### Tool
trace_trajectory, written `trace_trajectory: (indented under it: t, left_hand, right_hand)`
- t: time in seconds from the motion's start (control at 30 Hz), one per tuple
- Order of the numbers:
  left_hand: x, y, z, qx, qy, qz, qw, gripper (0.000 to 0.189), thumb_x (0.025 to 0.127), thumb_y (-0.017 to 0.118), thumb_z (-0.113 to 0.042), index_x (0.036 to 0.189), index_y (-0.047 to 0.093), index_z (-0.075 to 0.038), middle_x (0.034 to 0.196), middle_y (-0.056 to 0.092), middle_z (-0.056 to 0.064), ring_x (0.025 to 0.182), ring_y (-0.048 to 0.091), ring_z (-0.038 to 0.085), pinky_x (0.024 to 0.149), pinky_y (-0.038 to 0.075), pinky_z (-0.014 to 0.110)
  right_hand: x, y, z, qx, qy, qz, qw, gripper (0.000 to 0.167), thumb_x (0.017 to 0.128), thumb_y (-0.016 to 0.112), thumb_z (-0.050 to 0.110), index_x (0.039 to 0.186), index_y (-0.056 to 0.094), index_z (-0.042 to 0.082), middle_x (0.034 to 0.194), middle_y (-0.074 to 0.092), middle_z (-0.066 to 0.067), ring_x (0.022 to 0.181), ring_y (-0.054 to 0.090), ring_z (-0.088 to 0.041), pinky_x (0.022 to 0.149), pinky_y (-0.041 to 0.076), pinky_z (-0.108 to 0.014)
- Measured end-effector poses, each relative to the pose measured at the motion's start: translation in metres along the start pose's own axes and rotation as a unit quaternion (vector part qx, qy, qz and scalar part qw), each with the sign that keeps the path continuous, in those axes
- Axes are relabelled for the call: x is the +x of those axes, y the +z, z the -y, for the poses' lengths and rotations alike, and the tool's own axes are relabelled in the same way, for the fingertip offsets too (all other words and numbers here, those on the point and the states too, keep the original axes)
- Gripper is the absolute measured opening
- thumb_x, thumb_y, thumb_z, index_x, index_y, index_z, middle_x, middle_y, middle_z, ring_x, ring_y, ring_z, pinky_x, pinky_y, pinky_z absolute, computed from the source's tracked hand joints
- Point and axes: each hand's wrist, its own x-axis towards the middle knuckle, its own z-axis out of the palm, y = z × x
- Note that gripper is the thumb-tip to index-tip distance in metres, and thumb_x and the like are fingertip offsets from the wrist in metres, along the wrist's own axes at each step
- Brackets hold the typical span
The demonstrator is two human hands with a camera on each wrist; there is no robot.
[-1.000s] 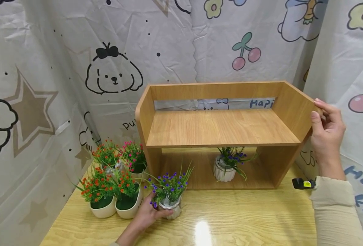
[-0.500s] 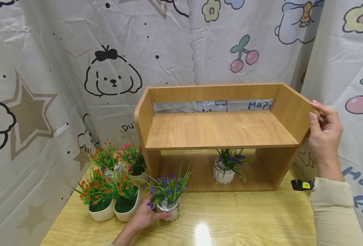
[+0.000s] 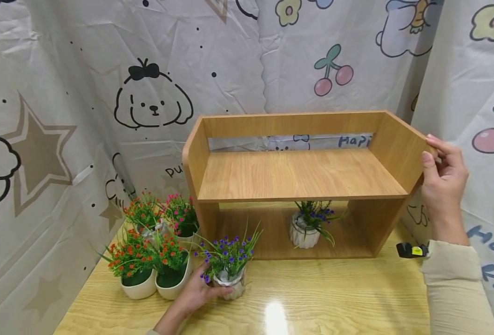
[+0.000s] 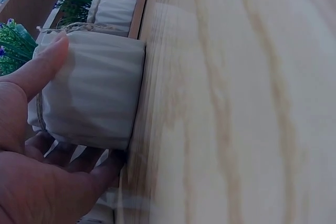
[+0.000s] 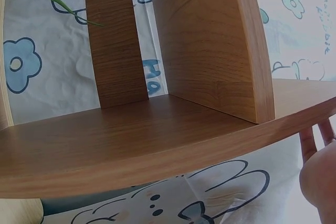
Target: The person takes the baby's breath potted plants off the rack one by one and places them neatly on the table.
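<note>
My left hand (image 3: 196,291) grips a potted plant with purple flowers (image 3: 229,263) in front of the shelf's left end. Its whitish wrapped pot (image 4: 94,87) sits at the tabletop in the left wrist view, thumb on one side and fingers round the other. My right hand (image 3: 445,179) holds the front edge of the right side panel of a two-tier wooden shelf (image 3: 301,174), thumb in front. Inside the lower tier stands another purple-flowered potted plant (image 3: 305,232), upright in a white pot.
Left of the shelf cluster several potted plants with orange flowers (image 3: 131,256) and one with pink flowers (image 3: 181,216). A black and yellow object (image 3: 412,250) lies by the right sleeve. Patterned cloth (image 3: 159,42) hangs behind and at both sides of the wooden table (image 3: 334,298).
</note>
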Motion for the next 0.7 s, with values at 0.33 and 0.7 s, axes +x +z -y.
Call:
trace_trajectory:
  t: [0.33,0.7]
  left_hand:
    - [0.0032,0.0066,0.0000,-0.011,-0.021,-0.008,0.9997,0.089,0.073,0.095,-0.018,0.149,0.050,-0.004,0.143,0.063,0.015,0.136,0.055,0.033,0.115,0.043,0.036]
    - [0.0032,0.0059,0.0027,0.004,-0.024,-0.026,0.9994,0.092,0.070,0.097,-0.019,0.148,0.051,-0.003,0.145,0.062,0.014,0.139,0.052,0.034,0.117,0.041,0.037]
  right_hand:
    - [-0.0008,-0.0055,0.0028,0.002,0.001,-0.016,0.9999,0.034,0.105,0.057,0.008,0.138,0.062,0.004,0.140,0.064,0.003,0.112,0.057,-0.007,0.091,0.043,-0.020]
    - [-0.0010,0.0016,0.0028,0.007,0.002,-0.005,1.0000,0.035,0.105,0.057,0.008,0.139,0.062,0.005,0.141,0.063,0.001,0.116,0.058,-0.009,0.094,0.045,-0.020]
